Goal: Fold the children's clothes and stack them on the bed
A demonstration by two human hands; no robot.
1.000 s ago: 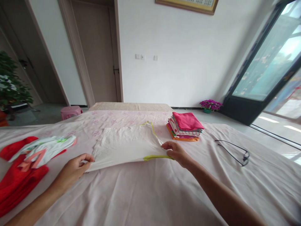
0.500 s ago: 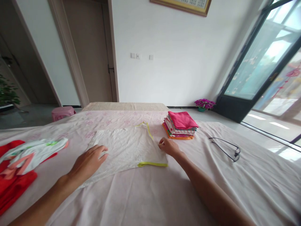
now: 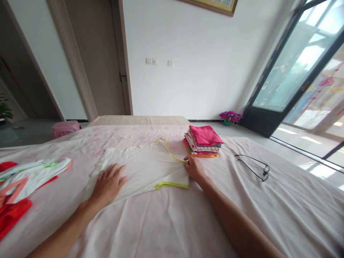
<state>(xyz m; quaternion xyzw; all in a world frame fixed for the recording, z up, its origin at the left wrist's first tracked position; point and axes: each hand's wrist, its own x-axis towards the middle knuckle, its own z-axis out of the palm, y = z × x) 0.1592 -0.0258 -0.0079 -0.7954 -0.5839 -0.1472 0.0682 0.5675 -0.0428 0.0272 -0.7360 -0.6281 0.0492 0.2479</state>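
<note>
A white shirt (image 3: 142, 161) with yellow-green trim lies spread on the pale pink sheet. My left hand (image 3: 110, 182) rests flat on its left part, fingers stretched out. At the neckline on the right, my right hand (image 3: 195, 167) pinches the trimmed edge between thumb and fingers. Just beyond that hand stands a stack of folded clothes (image 3: 205, 139), bright pink on top and orange at the bottom.
Loose red and white clothes (image 3: 32, 175) lie at the left edge of the sheet (image 3: 166, 222). A pair of glasses (image 3: 258, 166) lies on the right. Past the bed are a pink stool (image 3: 66, 128) and purple flowers (image 3: 229, 116).
My left hand has flattened onto the shirt with its fingers spread. My right hand now grips the neckline, which is pulled tauter to the right. The view has shifted slightly right.
</note>
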